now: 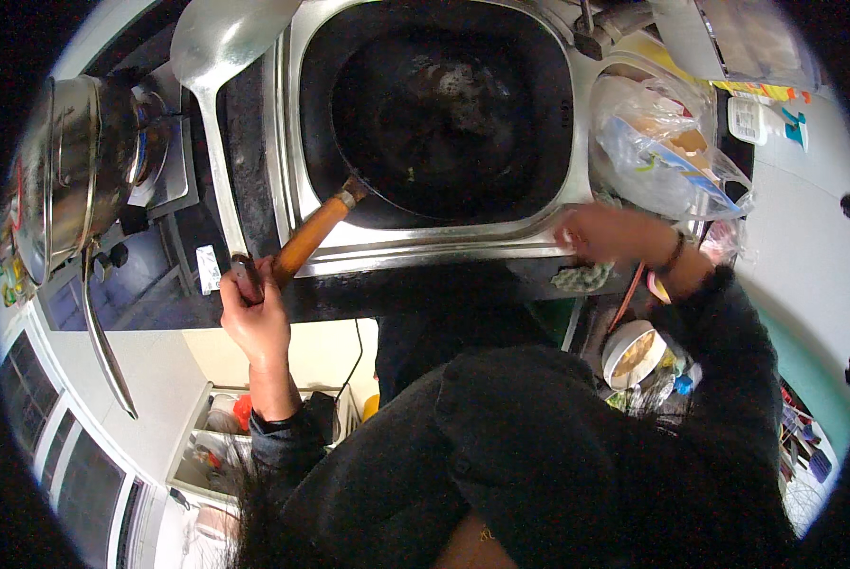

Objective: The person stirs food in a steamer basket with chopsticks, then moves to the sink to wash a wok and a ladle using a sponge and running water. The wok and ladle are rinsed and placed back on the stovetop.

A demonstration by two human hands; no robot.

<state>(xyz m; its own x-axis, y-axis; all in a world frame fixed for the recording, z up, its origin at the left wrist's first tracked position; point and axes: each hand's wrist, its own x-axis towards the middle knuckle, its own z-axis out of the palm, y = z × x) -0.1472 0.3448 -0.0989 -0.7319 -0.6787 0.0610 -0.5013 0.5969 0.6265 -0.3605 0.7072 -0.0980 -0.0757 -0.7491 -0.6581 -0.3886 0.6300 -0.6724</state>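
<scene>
My left hand is closed around the dark handle of a metal ladle-like utensil, whose broad bowl is raised at the upper left, and around the end of the wooden handle of a dark wok. The wok rests in the metal sink, with some wet, foamy residue inside. Over the sink's lower right rim is my right hand, blurred; whether its fingers hold anything is not clear. Just below it a grey-green scrubbing cloth lies on the dark counter edge.
A plastic bag of packaging fills the smaller basin at right, beneath the faucet. A steel pot with a long handle stands at far left, beside the stove. A white bowl with contents sits low at right, above other refuse.
</scene>
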